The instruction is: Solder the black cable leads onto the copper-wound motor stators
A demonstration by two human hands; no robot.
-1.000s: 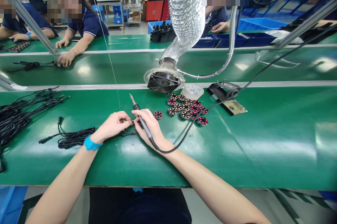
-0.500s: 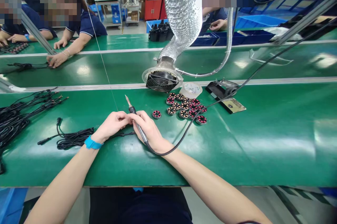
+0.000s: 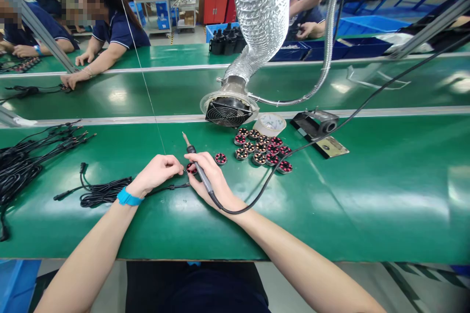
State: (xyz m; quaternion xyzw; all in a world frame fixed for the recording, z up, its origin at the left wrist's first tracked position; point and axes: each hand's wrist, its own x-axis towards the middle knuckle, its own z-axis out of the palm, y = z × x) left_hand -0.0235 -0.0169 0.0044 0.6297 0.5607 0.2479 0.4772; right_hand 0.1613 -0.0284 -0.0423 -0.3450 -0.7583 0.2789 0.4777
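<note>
My right hand (image 3: 211,178) is wrapped around a soldering iron (image 3: 203,176), its bare tip pointing up and away. The same hand's fingertips also grip a small round part (image 3: 191,168) with a red-and-black ring of coils. Thumb and forefinger of my left hand (image 3: 161,173) pinch a thin wire, whose end is hard to make out, just left of that part. A thin pale strand (image 3: 149,95) comes down from above to behind my left hand. Under my left wrist, a black cable (image 3: 171,187) runs along the table toward my right hand.
Several similar round parts (image 3: 260,147) lie beside a tape roll (image 3: 270,125); one stands apart (image 3: 221,158). A fan-ended duct (image 3: 228,111) hangs low ahead. Black cables (image 3: 22,166) and a coiled cable (image 3: 106,191) lie left; a soldering stand (image 3: 317,129) lies right. Co-workers sit opposite.
My right hand has shifted slightly right, away from my left fingertips, with the soldering iron. The round part now shows between my hands. The view has turned slightly.
</note>
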